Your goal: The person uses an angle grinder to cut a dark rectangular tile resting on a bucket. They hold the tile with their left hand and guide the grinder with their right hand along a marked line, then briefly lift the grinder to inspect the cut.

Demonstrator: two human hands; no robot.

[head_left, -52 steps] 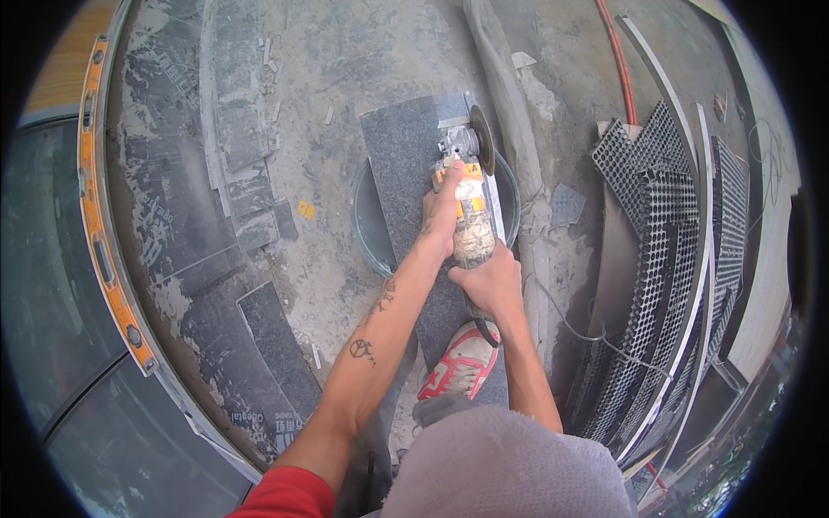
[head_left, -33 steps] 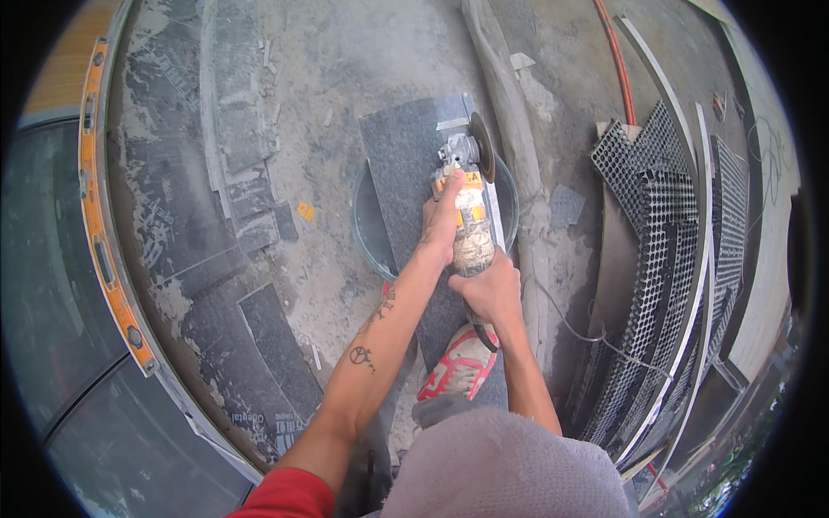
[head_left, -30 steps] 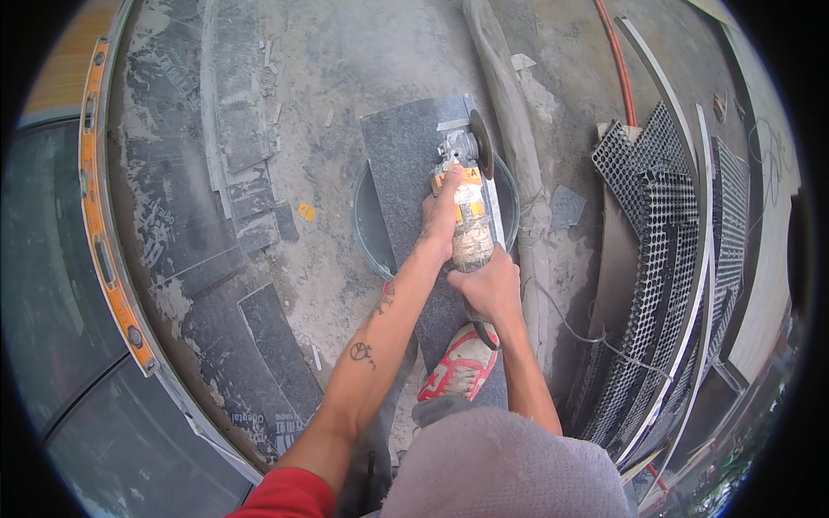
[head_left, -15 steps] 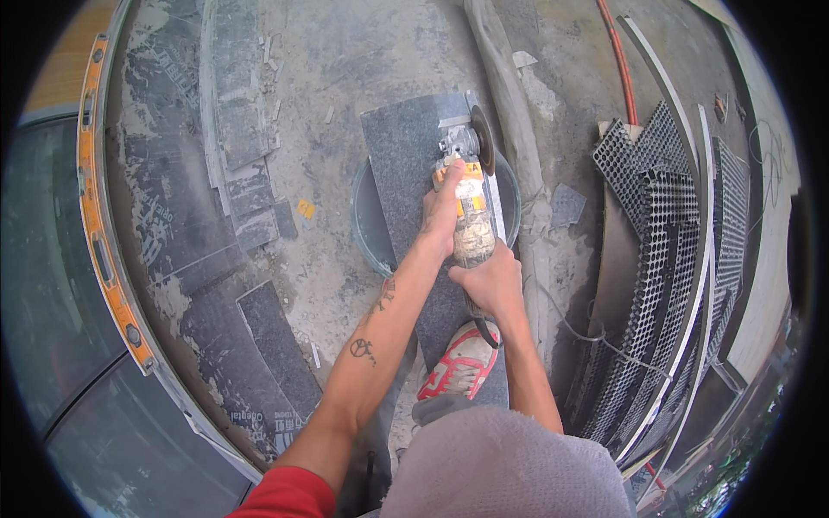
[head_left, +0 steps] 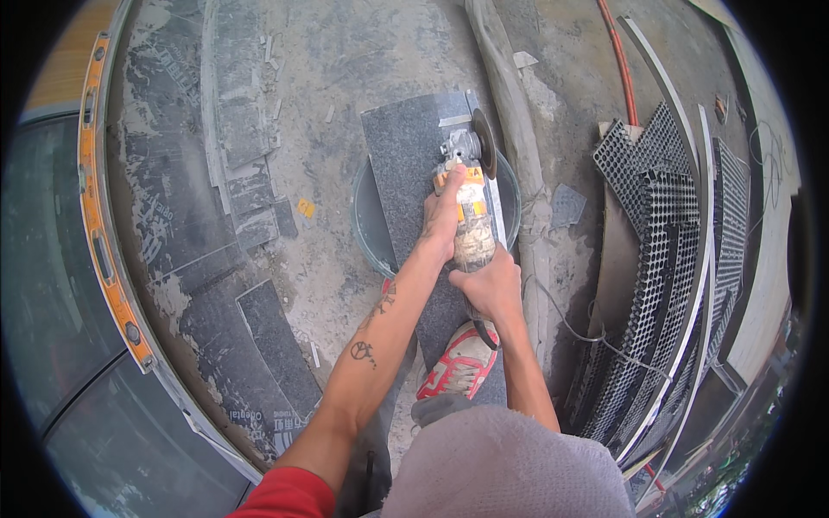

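Both of my hands grip a dusty angle grinder [head_left: 473, 226] with a yellow-and-white body. My left hand [head_left: 442, 214] is closed around it just behind the metal gear head. Farther back, my right hand [head_left: 494, 283] wraps the rear end, where the cord leaves. The round cutting disc [head_left: 484, 143] stands on edge at the right side of a dark grey stone slab [head_left: 401, 142]; whether it touches the stone I cannot tell. The slab lies across a round bucket [head_left: 370, 216]. My shoe [head_left: 459, 363] rests on or beside the slab's near part.
An orange spirit level [head_left: 105, 250] lies along the left by glass panels. Cut slabs [head_left: 275, 345] and offcuts cover the left floor. Stacked black perforated plastic panels [head_left: 661, 242] and metal strips [head_left: 706, 198] stand right. A grey fabric roll [head_left: 509, 95] runs past the bucket; the cord [head_left: 596, 337] trails right.
Almost nothing differs. The grinder's head and my hands have shifted very slightly nearer to me; the slab and bucket look unmoved.
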